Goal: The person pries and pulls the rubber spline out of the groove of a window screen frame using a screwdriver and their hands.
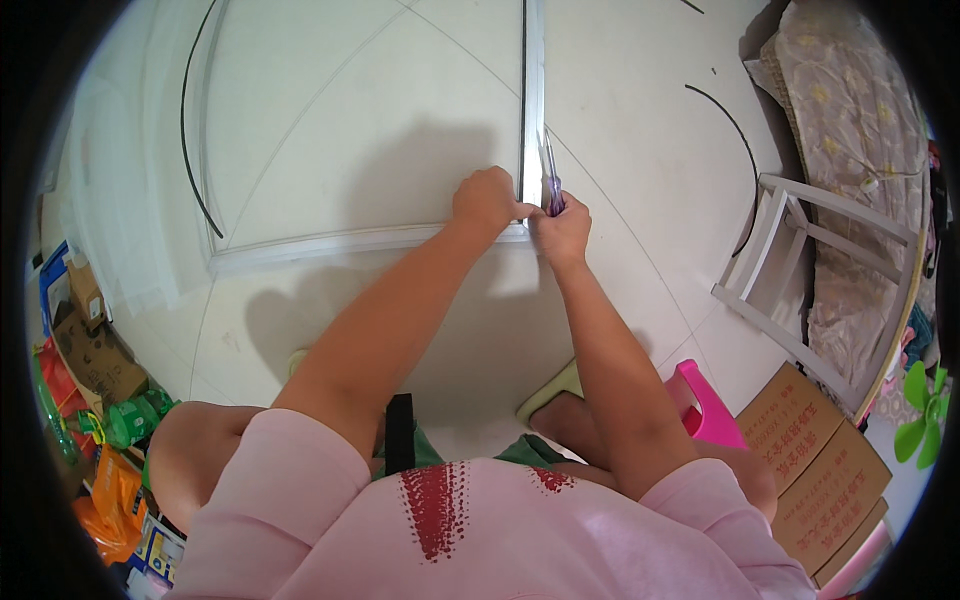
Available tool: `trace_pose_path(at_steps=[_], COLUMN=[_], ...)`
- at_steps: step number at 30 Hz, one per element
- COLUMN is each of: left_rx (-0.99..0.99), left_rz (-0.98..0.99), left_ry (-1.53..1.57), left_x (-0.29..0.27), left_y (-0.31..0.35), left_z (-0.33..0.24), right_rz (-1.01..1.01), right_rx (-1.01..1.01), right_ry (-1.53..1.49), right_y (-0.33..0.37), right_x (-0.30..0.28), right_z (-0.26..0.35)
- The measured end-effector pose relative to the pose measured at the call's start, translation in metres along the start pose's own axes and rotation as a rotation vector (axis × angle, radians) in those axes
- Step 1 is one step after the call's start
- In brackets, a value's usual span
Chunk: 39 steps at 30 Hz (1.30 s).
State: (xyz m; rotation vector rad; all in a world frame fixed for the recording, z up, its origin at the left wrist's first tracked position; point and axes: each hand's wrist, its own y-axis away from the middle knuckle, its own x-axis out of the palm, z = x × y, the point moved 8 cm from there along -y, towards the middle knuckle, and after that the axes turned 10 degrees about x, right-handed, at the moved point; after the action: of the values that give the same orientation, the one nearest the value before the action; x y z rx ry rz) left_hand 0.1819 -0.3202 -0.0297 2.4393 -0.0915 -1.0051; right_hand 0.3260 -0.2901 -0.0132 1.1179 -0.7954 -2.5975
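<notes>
A large silver-white frame [370, 238] lies flat on the pale floor, its near right corner under my hands. Along its right bar runs a black strip [523, 90]. My left hand [486, 201] is curled at that corner, its thumb stretched across the bar; what its fingers hold, if anything, is hidden. My right hand [562, 229] is closed around a screwdriver [554, 187] with a purple see-through handle. The metal shaft points away from me beside the bar. The two hands nearly meet over the corner.
Loose black strips lie on the floor, one thin strip [183, 130] at left and another curved strip [748, 150] at right. A grey stool [765, 240] rests on its side at right, near cardboard boxes [800, 440] and a pink stool [705, 410]. Bags and a green bottle [130, 422] crowd the left.
</notes>
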Motion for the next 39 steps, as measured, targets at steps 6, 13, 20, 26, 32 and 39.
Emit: trace_pose_path(at_steps=[6,13,20,26,32,39], left_rx=[-0.02,-0.089,-0.066,-0.12,0.19,0.499], left_rz=[0.069,0.171,0.135,0.075,-0.29,-0.4], left_ry=[0.427,0.588,0.421,0.321,0.184,-0.038], left_x=[-0.001,0.006,0.008,0.011,0.003,0.01], left_y=[0.006,0.008,0.014,0.018,0.044,0.076], left_z=[0.017,0.015,0.003,0.002,-0.002,-0.022], right_rz=[0.021,0.047,0.046,0.036,0.05,0.124], right_rx=[0.06,0.043,0.061,0.035,0.036,-0.078], right_ry=[-0.032,-0.038,-0.011,0.058,0.016,-0.022], right_y=[0.001,-0.001,0.002,0.005,-0.004,-0.012], right_x=[-0.004,0.0,-0.005,-0.004,-0.006,0.006], right_z=[-0.005,-0.005,-0.003,0.006,0.008,0.012])
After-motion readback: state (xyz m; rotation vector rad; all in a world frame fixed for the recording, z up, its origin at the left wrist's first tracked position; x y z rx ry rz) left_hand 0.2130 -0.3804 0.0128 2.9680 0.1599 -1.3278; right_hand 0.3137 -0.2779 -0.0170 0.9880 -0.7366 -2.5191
